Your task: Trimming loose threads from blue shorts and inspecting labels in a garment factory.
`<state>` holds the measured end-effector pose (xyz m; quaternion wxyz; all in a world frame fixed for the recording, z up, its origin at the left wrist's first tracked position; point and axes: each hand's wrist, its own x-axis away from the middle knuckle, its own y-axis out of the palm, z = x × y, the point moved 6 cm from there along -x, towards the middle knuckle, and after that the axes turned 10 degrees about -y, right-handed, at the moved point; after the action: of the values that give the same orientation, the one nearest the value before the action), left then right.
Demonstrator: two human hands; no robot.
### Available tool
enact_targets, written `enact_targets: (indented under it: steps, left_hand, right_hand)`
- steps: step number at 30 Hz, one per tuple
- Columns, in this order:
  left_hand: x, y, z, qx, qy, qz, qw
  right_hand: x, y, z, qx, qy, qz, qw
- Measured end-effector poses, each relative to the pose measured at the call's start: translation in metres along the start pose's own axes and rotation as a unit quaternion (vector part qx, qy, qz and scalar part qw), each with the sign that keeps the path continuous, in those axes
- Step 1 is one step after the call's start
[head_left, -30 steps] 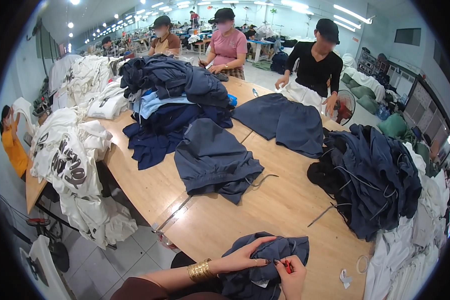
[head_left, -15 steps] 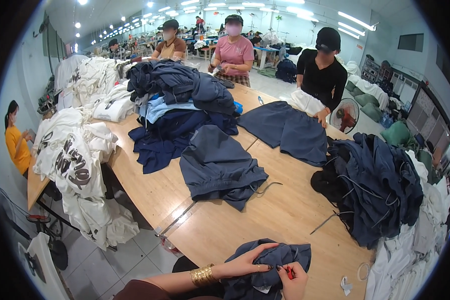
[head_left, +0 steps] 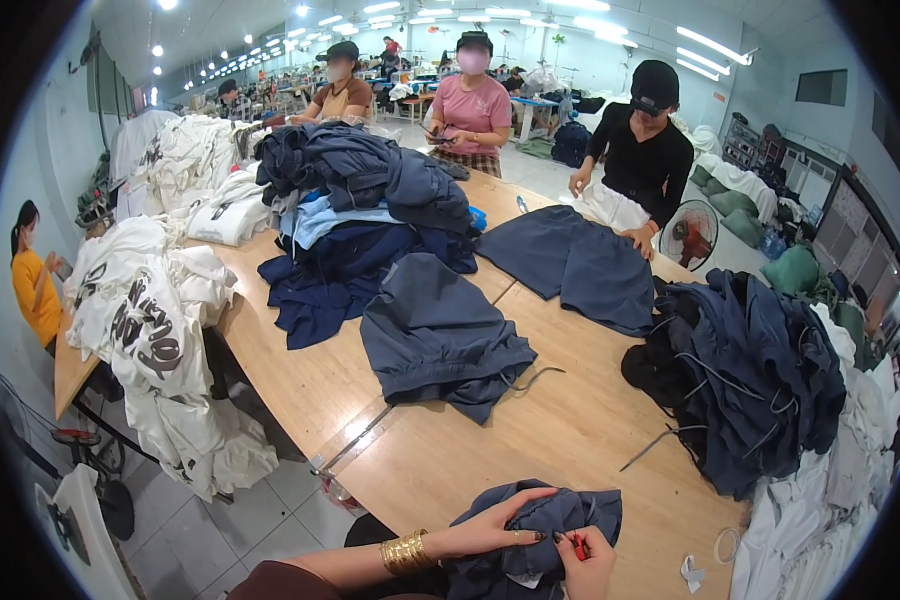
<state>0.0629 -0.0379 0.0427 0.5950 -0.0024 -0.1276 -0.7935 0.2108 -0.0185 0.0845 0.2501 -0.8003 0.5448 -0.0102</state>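
A blue-grey garment [head_left: 595, 508] lies bunched at the near edge of the table [head_left: 570, 430], part of its cloth dropping toward the person's lap. The left hand [head_left: 500, 527] comes over it from the left and grips a fold: one finger stretches along the top of the cloth, the thumb lies below it pointing right, and the cloth swells up between them. The other fingers on that side are mostly hidden.

The right hand [head_left: 584, 560] is closed around a small red tool [head_left: 581, 547], which shows between the curled fingers just beside the left thumb; its tip cannot be made out. Cloth sticks out past both hands on the far side, toward the table's middle, and a small white label [head_left: 526, 578] shows below the left thumb. A gold bracelet [head_left: 404, 552] circles the left wrist.

Farther in, a pair of shorts [head_left: 445, 335] lies across the table's seam, well apart from both hands. A heap of dark clothes [head_left: 760, 380] covers the table's right edge, and a white scrap [head_left: 691, 573] lies near the right corner closest to the person.
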Motion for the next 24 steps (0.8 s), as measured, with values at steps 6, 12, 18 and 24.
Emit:
enact_targets:
  steps: [6,12,18,24]
  left_hand:
    - [0.0004,-0.0001,0.0009,-0.003,0.001,0.004,1.000]
    - [0.0003,0.0005,0.0013,0.008,-0.002,-0.001,1.000]
    - [-0.0005,0.0008,-0.0005,0.002,0.006,-0.003,1.000]
    - [-0.0006,0.0008,-0.0014,-0.006,0.005,-0.003,1.000]
  right_hand:
    - [0.0007,-0.0001,0.0010,-0.016,0.010,-0.007,1.000]
    - [-0.0003,-0.0019,-0.0039,0.010,0.000,-0.009,1.000]
    - [-0.0005,-0.0029,-0.0075,0.010,0.008,-0.010,1.000]
    - [0.0013,-0.0021,-0.0019,0.001,-0.002,0.001,1.000]
